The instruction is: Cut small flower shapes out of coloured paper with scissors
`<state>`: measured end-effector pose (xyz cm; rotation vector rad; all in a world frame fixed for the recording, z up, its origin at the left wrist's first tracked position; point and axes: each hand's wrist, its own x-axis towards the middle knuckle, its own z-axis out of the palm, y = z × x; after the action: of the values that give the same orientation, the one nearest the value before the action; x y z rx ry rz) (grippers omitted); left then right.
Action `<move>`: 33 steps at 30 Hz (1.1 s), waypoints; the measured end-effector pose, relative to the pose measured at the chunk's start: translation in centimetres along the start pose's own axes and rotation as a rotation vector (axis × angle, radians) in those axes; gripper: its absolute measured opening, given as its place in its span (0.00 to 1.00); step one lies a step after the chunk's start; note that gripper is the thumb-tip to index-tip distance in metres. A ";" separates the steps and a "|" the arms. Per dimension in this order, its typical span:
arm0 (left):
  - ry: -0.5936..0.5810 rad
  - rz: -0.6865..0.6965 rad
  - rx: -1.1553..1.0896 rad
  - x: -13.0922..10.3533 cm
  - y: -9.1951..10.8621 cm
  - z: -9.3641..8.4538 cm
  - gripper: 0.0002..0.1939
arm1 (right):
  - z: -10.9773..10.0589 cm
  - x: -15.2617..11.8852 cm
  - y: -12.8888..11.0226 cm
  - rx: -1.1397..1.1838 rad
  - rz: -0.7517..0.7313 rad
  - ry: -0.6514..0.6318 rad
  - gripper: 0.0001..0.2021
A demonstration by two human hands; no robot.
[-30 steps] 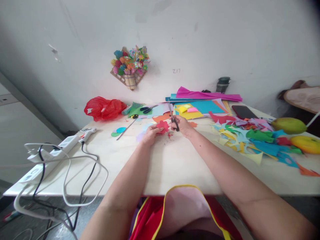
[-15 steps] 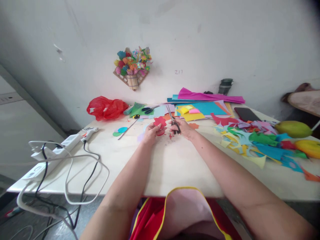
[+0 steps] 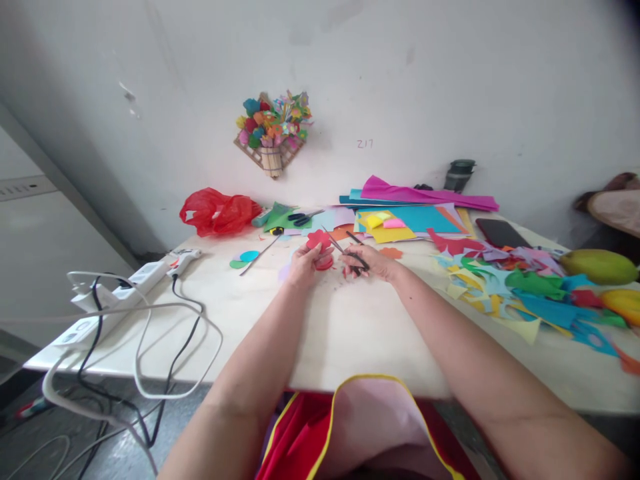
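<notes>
Between the thumb and fingers of my left hand (image 3: pixel 306 265) is a red flower-shaped paper (image 3: pixel 317 240), with more red paper showing just below the fingertips. My right hand (image 3: pixel 371 262) is closed round the black handles of a pair of scissors (image 3: pixel 336 244). The blades point up and left, close to the right edge of the red paper. Small red scraps lie under the right fingers. An orange flower-shaped paper (image 3: pixel 391 253) lies on the table beyond my right wrist.
A power strip (image 3: pixel 120 303) with looping cables is on the left. Paper scraps (image 3: pixel 500 280), a phone (image 3: pixel 501 233) and a green fruit (image 3: pixel 597 266) lie right. Behind are a red bag (image 3: pixel 217 212), dark scissors (image 3: pixel 303 218) and coloured sheets (image 3: pixel 425 223).
The scissors in my right hand have tilted left, bringing their tips toward the red paper. The whole view has shifted slightly, so the table things appear a little further right.
</notes>
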<state>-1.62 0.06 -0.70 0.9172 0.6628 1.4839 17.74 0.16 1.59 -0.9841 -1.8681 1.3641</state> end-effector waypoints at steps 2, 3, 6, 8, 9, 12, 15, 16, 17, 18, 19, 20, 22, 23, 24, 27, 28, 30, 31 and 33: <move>0.012 -0.001 -0.007 0.0 0.0 0.1 0.12 | 0.0 0.0 0.0 0.000 -0.004 -0.009 0.12; 0.017 -0.003 -0.008 0.0 -0.1 0.1 0.11 | 0.1 0.0 0.1 0.002 -0.006 -0.009 0.12; 0.035 -0.019 -0.013 0.0 -0.1 0.1 0.11 | 0.1 0.0 0.1 0.014 -0.009 0.002 0.13; 0.042 -0.028 -0.029 0.0 -0.1 0.1 0.11 | 0.1 0.0 0.1 0.015 -0.010 0.002 0.13; 0.044 -0.032 -0.040 0.0 -0.1 0.1 0.10 | 0.1 0.0 0.1 0.016 -0.012 -0.003 0.13; 0.050 -0.039 -0.068 0.1 -0.1 0.1 0.10 | 0.3 -0.2 -0.2 0.014 -0.014 -0.007 0.13; 0.045 -0.035 -0.080 0.1 -0.3 0.1 0.09 | 0.6 -0.4 -0.7 0.013 -0.005 0.019 0.14; 0.041 -0.031 -0.084 0.1 -0.4 0.1 0.09 | 0.7 -0.5 -0.9 0.015 0.001 0.028 0.14; 0.039 -0.030 -0.086 0.2 -0.5 0.1 0.10 | 0.9 -0.5 -1.0 0.017 0.008 0.034 0.14; 0.037 -0.029 -0.086 0.2 -0.5 0.1 0.10 | 1.0 -0.6 -1.2 0.020 0.013 0.041 0.14; 0.038 -0.030 -0.084 0.2 -0.5 0.1 0.10 | 1.1 -0.6 -1.3 0.022 0.017 0.046 0.14; 0.041 -0.032 -0.082 0.2 -0.6 0.1 0.10 | 1.2 -0.7 -1.4 0.025 0.017 0.052 0.14; 0.053 -0.037 -0.085 0.2 -0.6 0.1 0.10 | 1.4 -0.7 -1.5 0.033 0.014 0.061 0.14; 0.059 -0.040 -0.089 0.2 -0.6 0.1 0.09 | 1.5 -0.7 -1.5 0.035 0.013 0.067 0.14; 0.063 -0.042 -0.092 0.2 -0.6 0.2 0.09 | 1.5 -0.6 -1.4 0.036 0.012 0.073 0.14; 0.068 -0.057 -0.095 0.2 -0.6 0.3 0.09 | 1.6 -0.4 -0.9 0.035 0.010 0.096 0.13; 0.071 -0.062 -0.096 0.2 -0.7 0.3 0.09 | 1.6 -0.3 -0.7 0.036 0.007 0.099 0.13; 0.077 -0.066 -0.100 0.2 -0.8 0.3 0.09 | 1.6 -0.1 -0.4 0.042 0.002 0.098 0.13; 0.079 -0.065 -0.100 0.3 -0.8 0.3 0.09 | 1.6 0.0 -0.3 0.044 0.001 0.097 0.13; 0.078 -0.064 -0.098 0.3 -0.9 0.3 0.09 | 1.7 0.1 -0.1 0.046 0.001 0.102 0.13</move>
<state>-0.89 0.45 -1.20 0.7596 0.6648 1.4874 16.29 -0.59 1.24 -1.0123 -1.7538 1.3263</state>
